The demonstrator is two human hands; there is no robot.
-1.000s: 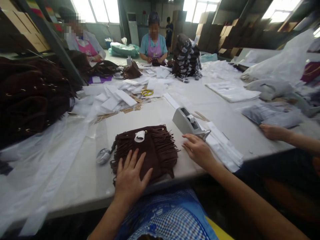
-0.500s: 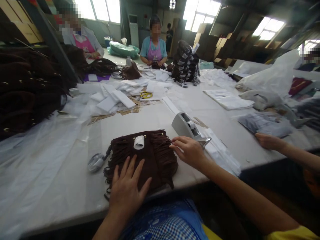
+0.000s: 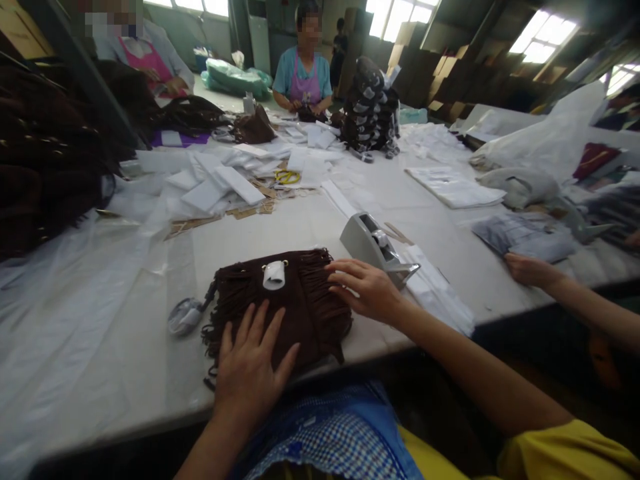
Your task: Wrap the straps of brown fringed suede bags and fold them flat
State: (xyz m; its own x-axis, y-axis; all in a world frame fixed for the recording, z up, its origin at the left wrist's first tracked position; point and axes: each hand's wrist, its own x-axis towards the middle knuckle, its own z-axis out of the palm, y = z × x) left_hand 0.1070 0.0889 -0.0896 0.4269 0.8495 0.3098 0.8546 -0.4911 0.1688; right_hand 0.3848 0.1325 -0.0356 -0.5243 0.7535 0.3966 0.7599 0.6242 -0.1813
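A dark brown fringed handbag (image 3: pixel 313 327) lies flat at the table's near edge. White wrapping (image 3: pixel 274 276) covers a part near its top, between small gold rings. My left hand (image 3: pixel 253 363) rests on the bag's lower left front, fingers spread. At the bag's upper right, my right hand (image 3: pixel 367 288) has its fingers stretched over the fringe, fingertips touching the strands. A plastic-wrapped bundle (image 3: pixel 186 316) is beside the bag's left side, by a strip of fringe or strap. Just beyond my right hand stands a grey tape dispenser (image 3: pixel 367 241).
White sheets and padding (image 3: pixel 220 181) are heaped mid-table near yellow-handled scissors (image 3: pixel 287 177). Dark brown bags (image 3: pixel 45 160) pile up at left. White strips (image 3: pixel 440 293) lie right of the dispenser. A neighbour's hand (image 3: pixel 531 270) touches a bagged grey item (image 3: pixel 525 235). Co-workers sit across.
My right hand has shifted slightly left over the fringe, its fingers more extended. My left hand stays spread on the bag. The whole view has tilted slightly.
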